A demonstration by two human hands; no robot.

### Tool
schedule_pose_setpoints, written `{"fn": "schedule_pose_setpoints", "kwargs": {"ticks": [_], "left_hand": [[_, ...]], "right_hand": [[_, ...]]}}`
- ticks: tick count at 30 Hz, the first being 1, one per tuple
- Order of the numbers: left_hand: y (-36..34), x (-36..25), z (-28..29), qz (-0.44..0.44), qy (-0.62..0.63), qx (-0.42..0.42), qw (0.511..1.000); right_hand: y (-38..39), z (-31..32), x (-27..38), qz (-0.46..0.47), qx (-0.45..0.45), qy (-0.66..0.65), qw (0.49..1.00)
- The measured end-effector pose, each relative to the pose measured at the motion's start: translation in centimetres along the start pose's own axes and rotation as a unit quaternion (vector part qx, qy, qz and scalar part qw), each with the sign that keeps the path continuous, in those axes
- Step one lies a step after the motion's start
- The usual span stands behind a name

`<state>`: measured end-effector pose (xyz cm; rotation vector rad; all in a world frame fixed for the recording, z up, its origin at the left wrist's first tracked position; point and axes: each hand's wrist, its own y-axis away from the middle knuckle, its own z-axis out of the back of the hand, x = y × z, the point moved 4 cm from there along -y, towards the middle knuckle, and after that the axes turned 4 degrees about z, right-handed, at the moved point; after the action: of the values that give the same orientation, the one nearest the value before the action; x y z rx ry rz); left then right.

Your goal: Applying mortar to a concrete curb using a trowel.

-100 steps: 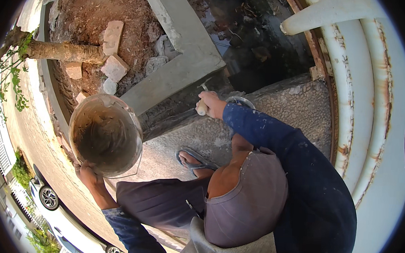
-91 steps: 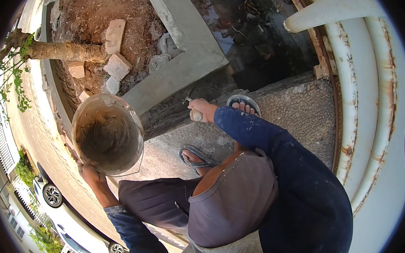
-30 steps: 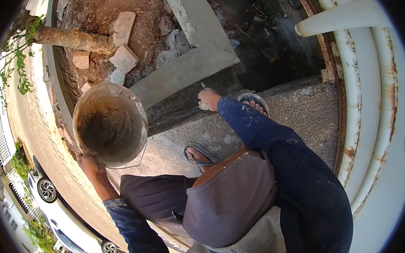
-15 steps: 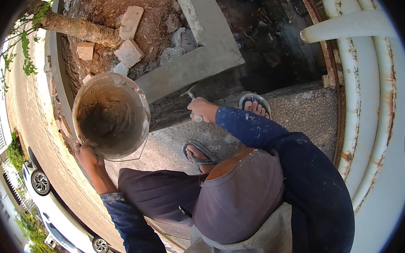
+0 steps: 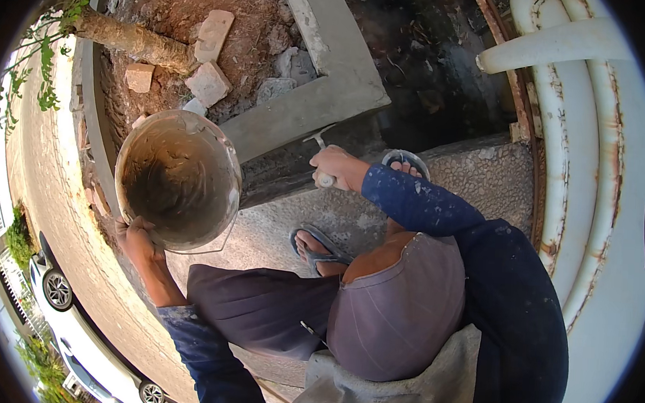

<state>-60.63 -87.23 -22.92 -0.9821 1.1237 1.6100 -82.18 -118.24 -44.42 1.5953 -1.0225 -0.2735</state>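
Note:
My left hand [image 5: 139,246] grips the near rim of a mortar-smeared bucket [image 5: 136,159], which is tipped so its inside faces me. Wet grey-brown mortar coats its bottom and walls; its wire handle hangs down on the right. In my right hand [image 5: 341,167] is a trowel [image 5: 318,136], held by its pale handle. The fingers are wrapped round it, and its thin metal end shows edge-on beside the outer face of a low cement-plastered wall [image 5: 309,107]. Whether the trowel touches the wall I cannot tell.
Inside the walled bed are soil, a tree trunk [image 5: 138,40] and several broken bricks [image 5: 209,84]. A dark ditch [image 5: 424,68] lies beyond the wall corner. White rusty pipes [image 5: 559,141] run along the right. My sandalled feet stand on rough concrete [image 5: 270,231]. Parked cars line the left.
My right hand has moved a little right and away from me with the trowel, along the wall. The left hand holds the bucket in nearly the same place.

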Motion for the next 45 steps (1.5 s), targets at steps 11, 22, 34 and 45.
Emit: {"fn": "schedule_pose_setpoints", "kwargs": {"ticks": [11,22,34,45], "left_hand": [[0.5,-0.6,-0.4,-0.011,0.028,0.013,0.999],[0.8,-1.0,-3.2,0.006,-0.034,0.012,0.999],[-3.3,3.0,-5.0,0.085,-0.096,-0.035,0.991],[-4.8,2.3,-2.3,-0.327,-0.573,0.116,0.743]], "right_hand": [[0.9,6.3,-0.7,0.004,-0.237,-0.045,0.970],[5.8,0.0,0.1,0.007,0.261,0.275,0.925],[7.7,14.2,-4.8,0.158,0.083,0.527,0.831],[17.4,26.1,10.8,0.199,0.007,0.350,0.915]]}}
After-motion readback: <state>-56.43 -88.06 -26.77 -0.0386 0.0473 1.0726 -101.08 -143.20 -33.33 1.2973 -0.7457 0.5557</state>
